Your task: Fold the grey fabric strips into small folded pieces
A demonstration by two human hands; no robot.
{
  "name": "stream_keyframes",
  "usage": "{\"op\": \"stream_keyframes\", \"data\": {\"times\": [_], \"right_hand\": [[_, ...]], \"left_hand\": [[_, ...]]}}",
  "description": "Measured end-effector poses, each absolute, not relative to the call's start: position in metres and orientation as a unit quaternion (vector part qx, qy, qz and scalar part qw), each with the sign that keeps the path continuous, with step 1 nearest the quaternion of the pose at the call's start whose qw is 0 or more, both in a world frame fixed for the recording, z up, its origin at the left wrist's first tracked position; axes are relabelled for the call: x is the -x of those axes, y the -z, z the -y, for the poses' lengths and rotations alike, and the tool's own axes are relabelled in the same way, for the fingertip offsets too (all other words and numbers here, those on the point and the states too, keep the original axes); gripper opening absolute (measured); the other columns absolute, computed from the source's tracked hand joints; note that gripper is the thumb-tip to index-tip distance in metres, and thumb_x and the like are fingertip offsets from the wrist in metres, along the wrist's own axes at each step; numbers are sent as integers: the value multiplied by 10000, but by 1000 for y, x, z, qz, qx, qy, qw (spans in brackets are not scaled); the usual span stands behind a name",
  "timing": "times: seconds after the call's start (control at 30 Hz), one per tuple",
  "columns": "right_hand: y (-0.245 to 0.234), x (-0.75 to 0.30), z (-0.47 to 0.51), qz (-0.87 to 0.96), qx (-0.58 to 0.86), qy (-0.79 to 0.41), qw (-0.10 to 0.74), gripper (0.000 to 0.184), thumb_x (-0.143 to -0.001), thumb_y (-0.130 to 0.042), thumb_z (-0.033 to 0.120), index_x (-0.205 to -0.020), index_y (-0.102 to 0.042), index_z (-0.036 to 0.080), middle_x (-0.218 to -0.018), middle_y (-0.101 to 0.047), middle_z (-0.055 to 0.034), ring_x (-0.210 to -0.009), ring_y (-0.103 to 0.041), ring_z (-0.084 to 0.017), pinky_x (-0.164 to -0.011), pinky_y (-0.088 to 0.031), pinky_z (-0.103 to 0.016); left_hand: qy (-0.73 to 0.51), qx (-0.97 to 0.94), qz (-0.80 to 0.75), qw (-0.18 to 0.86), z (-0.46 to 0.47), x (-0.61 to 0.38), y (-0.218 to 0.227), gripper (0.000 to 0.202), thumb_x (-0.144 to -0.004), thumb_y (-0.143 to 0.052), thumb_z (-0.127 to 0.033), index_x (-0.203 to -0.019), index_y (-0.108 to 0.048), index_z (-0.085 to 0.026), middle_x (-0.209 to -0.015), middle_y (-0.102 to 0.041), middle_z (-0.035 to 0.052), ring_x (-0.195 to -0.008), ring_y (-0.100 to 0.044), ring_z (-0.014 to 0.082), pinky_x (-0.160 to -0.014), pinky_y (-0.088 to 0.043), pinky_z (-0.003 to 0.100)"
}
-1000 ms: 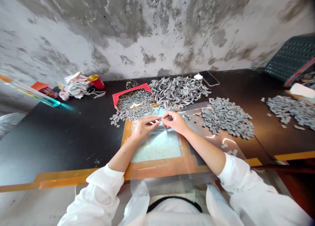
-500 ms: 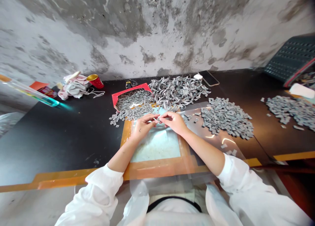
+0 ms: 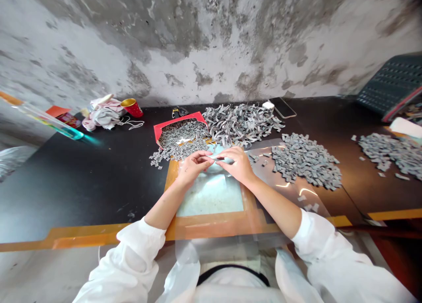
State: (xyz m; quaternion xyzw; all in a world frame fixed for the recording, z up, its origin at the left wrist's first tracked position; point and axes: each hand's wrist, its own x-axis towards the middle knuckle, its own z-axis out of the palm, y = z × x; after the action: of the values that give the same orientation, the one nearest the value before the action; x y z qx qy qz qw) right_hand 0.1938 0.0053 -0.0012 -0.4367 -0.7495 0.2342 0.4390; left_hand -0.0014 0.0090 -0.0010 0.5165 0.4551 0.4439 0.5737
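My left hand (image 3: 195, 166) and my right hand (image 3: 238, 163) meet fingertip to fingertip above a pale sheet (image 3: 211, 195) taped to the table. Both pinch a small grey strip (image 3: 216, 159), mostly covered by the fingers. Just beyond my left hand, a red-edged box (image 3: 180, 118) lies with small grey pieces (image 3: 184, 133) spilling out of its open side. Behind my right hand is a heap of longer grey strips (image 3: 242, 122). A pile of short grey pieces (image 3: 305, 160) lies to the right, partly on a clear plastic sheet (image 3: 263, 184).
At the back left are a red cup (image 3: 132, 108), crumpled cloth (image 3: 106, 112) and a clear tube (image 3: 49, 120). A phone (image 3: 282, 107) lies by the wall. Far right, a dark perforated basket (image 3: 391, 85) stands behind another grey pile (image 3: 392, 151). Orange tape (image 3: 85, 236) runs along the front edge.
The view has shifted slightly, so the table things appear a little to the right. Both hands stay together at the same spot, with the fingers slightly rearranged around the strip.
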Motion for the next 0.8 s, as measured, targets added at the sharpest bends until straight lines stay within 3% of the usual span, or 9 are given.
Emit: {"op": "stream_keyframes", "data": {"times": [0.2,0.43,0.57,0.8], "right_hand": [[2,-192,-8,732,452,-243,449,155,-764,-743,364,-907,-755,303,-918,-717,-33,-948,-565,-236,-902,-410,-391],[7,-189,-10,719,436,-286,460,162,-733,-773,354,-884,-763,296,-884,-743,-20,-923,-581,-228,-865,-435,-373],[7,-188,-8,720,423,-311,454,169,-729,-778,337,-891,-767,291,-877,-748,-17,-917,-590,-219,-855,-443,-362],[7,-186,-7,730,427,-257,467,189,-702,-802,258,-887,-776,289,-881,-719,-20,-887,-571,-198,-838,-457,-345]], "left_hand": [[-462,-516,-447,566,-12,4,5,335,-645,-817,-322,-897,-681,-149,-732,-684,20,-591,-579,99,-557,-471,222],[-451,-534,-440,564,-13,10,7,322,-675,-803,-326,-949,-716,-180,-757,-691,25,-629,-586,107,-610,-489,234],[-425,-585,-434,538,-16,14,7,226,-707,-775,-351,-846,-739,-177,-805,-696,47,-710,-607,138,-675,-488,259],[-391,-627,-403,540,-17,12,3,256,-738,-738,-399,-746,-672,-151,-855,-666,50,-735,-615,143,-702,-507,266]]}}
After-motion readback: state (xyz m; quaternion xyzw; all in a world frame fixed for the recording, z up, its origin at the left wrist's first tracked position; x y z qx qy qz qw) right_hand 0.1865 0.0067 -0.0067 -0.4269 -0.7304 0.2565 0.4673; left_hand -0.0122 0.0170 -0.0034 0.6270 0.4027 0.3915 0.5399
